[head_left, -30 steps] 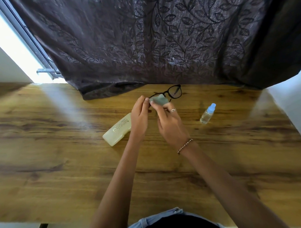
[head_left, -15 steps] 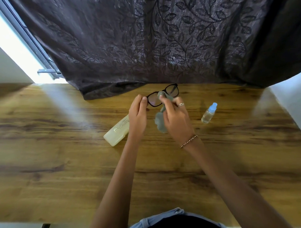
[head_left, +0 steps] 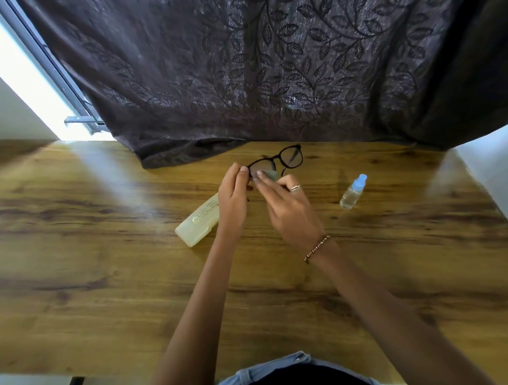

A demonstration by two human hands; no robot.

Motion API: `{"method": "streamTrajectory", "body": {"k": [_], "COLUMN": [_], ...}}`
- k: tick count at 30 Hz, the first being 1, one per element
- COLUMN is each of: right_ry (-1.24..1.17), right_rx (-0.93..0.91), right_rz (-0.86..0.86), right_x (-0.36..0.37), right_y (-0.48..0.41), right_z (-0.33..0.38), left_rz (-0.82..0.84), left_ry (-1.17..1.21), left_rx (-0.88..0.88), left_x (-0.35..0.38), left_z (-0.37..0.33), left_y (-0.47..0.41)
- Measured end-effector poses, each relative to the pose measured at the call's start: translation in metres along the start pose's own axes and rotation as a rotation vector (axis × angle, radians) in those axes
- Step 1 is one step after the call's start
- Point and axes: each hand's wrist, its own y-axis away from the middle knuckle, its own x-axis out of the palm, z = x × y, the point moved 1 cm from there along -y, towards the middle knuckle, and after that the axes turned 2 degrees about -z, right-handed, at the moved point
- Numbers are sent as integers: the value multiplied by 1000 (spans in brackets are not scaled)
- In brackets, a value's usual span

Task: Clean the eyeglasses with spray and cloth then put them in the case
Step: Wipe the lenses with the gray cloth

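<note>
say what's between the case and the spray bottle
Both hands, head view: left hand by the case, right hand nearer the spray bottle.

- We see a few dark printed lines on the lid of the case [head_left: 200, 220], too small and blurred for us to read.

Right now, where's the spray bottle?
Head view: the spray bottle stands on the table, to the right of the right hand and apart from it, untouched.

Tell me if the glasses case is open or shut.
Shut. The case lies flat on the table, lid down, no interior showing; the left hand covers one end.
</note>
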Motion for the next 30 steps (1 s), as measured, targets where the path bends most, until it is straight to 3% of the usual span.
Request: {"method": "streamTrajectory", "body": {"k": [6,12,16,22,27,30], "right_ry": [33,6,22,19,65,3], "right_rx": [94,10,106,24,103,23], "right_rz": [21,46,-13,-31,-47,-2], "right_x": [1,6,2,1,-1,5], "right_y": [-9,-7,-10,-14,-12,-9], "right_z": [-8,6,-3,1,-7,1], "left_rz": [-35,0,-32,21,-39,-5], "left_ry": [18,35,29,-5,3,-19], "left_rx": [-8,-11,18,42,49,54], "left_x": [-4,0,-5,1,-3,-2], "left_z": [-5,-2,-7,-5,-7,-5], "left_y": [-1,2,-2,0,-6,-8]}}
